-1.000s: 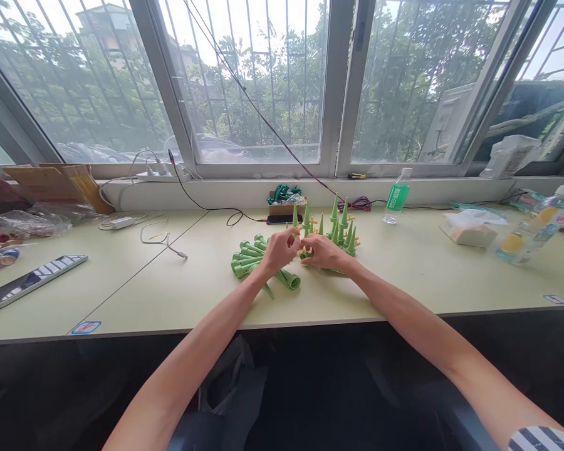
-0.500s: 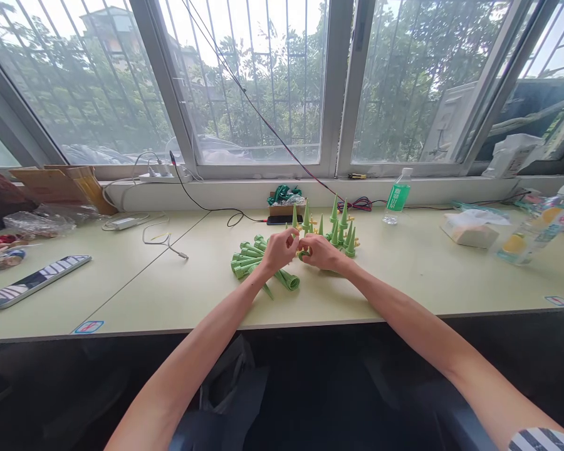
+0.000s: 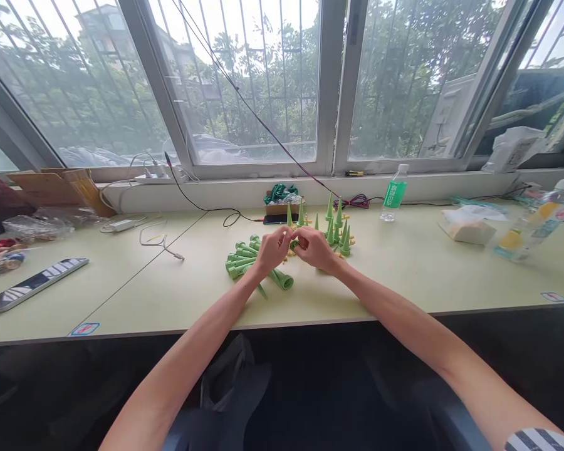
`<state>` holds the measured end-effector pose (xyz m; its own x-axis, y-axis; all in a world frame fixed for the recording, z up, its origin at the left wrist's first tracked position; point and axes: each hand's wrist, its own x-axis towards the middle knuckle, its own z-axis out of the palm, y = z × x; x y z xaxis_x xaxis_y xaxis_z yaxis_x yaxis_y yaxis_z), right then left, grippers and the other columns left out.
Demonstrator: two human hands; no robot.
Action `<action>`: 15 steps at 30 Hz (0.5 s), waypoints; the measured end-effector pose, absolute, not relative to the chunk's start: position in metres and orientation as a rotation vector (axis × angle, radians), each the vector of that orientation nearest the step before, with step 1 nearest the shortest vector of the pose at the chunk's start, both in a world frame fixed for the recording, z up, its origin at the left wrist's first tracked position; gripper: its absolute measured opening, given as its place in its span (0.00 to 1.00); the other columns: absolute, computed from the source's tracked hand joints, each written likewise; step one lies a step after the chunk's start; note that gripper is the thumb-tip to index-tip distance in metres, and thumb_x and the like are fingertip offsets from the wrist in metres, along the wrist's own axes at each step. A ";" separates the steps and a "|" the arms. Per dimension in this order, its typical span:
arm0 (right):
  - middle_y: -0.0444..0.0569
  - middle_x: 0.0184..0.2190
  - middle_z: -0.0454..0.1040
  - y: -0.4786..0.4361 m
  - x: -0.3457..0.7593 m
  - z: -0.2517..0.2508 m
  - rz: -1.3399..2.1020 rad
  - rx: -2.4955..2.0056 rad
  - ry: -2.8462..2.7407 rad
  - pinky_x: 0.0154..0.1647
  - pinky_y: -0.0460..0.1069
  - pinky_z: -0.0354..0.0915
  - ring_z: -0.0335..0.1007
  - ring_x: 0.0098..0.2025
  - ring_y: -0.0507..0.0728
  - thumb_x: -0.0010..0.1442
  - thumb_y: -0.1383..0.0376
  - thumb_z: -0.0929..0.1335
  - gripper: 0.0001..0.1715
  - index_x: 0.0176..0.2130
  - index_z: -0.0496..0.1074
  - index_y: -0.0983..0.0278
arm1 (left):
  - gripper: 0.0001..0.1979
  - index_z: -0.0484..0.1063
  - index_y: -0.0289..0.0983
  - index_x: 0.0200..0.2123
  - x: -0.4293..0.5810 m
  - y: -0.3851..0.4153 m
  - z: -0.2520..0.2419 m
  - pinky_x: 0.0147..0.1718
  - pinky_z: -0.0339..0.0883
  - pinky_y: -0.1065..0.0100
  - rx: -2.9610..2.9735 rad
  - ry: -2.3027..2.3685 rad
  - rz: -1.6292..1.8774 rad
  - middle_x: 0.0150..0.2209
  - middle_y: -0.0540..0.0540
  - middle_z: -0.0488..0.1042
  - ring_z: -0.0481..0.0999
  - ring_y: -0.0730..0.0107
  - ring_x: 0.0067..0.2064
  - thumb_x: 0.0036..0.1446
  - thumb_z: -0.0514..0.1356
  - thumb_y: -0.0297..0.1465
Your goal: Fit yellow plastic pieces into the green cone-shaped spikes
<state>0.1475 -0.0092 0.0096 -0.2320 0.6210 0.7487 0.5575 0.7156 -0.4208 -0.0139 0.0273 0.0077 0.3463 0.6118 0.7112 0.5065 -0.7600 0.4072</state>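
Observation:
My right hand point(image 3: 316, 249) is closed around a green plastic cone point(image 3: 295, 245), whose round end shows between the fingers. Touching it, or nearly so, my left hand point(image 3: 272, 248) is pinched at the fingertips; what it grips is too small and hidden to make out. Several green cone spikes point(image 3: 338, 216) stand upright behind and right of the hands, with small yellow pieces point(image 3: 351, 238) sticking out sideways near them. Left of my left hand lies a pile of hollow green cones point(image 3: 239, 262), and one cone point(image 3: 282, 279) has its open end facing me.
Behind the hands are a black phone point(image 3: 282, 219) and a small box of green wrappers point(image 3: 282, 195). A green-labelled bottle point(image 3: 393, 195), a tissue pack point(image 3: 467, 227) and a larger bottle point(image 3: 536, 222) stand right. Cables point(image 3: 162, 241) and another phone point(image 3: 35, 285) lie left.
My two hands have come closer together, with fingertips now meeting in front of the standing spikes. The view has shifted slightly.

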 end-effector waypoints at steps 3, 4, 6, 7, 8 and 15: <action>0.40 0.23 0.61 -0.012 0.145 0.011 0.068 -0.915 -1.869 0.33 0.46 0.58 0.58 0.27 0.51 0.51 0.73 0.64 0.12 0.37 0.70 0.64 | 0.21 0.69 0.37 0.30 -0.015 0.027 0.008 0.23 0.54 0.73 2.506 1.008 1.378 0.18 0.53 0.65 0.62 0.76 0.20 0.70 0.45 0.41; 0.40 0.23 0.61 -0.013 0.145 0.011 0.075 -0.923 -1.861 0.33 0.46 0.58 0.58 0.27 0.51 0.52 0.72 0.64 0.12 0.38 0.70 0.64 | 0.23 0.68 0.37 0.29 -0.015 0.026 0.009 0.23 0.55 0.72 2.505 1.000 1.368 0.18 0.52 0.65 0.62 0.76 0.20 0.70 0.44 0.42; 0.40 0.24 0.61 -0.014 0.143 0.011 0.093 -0.934 -1.844 0.33 0.46 0.59 0.58 0.27 0.51 0.52 0.71 0.65 0.12 0.39 0.69 0.63 | 0.25 0.68 0.37 0.29 -0.016 0.025 0.010 0.24 0.56 0.72 2.494 0.982 1.332 0.17 0.51 0.65 0.63 0.75 0.20 0.71 0.42 0.43; 0.39 0.24 0.61 -0.015 0.143 0.011 0.099 -0.932 -1.835 0.34 0.46 0.60 0.58 0.27 0.51 0.52 0.71 0.65 0.12 0.39 0.69 0.63 | 0.26 0.69 0.37 0.29 -0.016 0.024 0.011 0.24 0.57 0.71 2.485 0.970 1.312 0.17 0.51 0.65 0.64 0.75 0.20 0.71 0.41 0.44; 0.39 0.24 0.61 -0.016 0.142 0.011 0.102 -0.923 -1.826 0.34 0.46 0.60 0.58 0.27 0.51 0.52 0.71 0.65 0.13 0.40 0.68 0.63 | 0.27 0.69 0.37 0.29 -0.016 0.023 0.011 0.24 0.57 0.71 2.478 0.957 1.295 0.17 0.51 0.66 0.64 0.74 0.20 0.71 0.41 0.44; 0.38 0.25 0.64 -0.017 0.141 0.008 0.139 -0.879 -1.841 0.37 0.46 0.62 0.62 0.29 0.51 0.52 0.72 0.65 0.17 0.43 0.66 0.62 | 0.29 0.73 0.35 0.32 -0.019 0.019 0.013 0.23 0.55 0.70 2.518 0.877 1.280 0.19 0.51 0.65 0.60 0.75 0.20 0.71 0.40 0.45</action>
<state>0.1412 -0.0166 0.0084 -0.1871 0.6240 0.7587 0.5028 0.7243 -0.4718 -0.0194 0.0195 0.0133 0.4538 0.5800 0.6765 0.4216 -0.8086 0.4104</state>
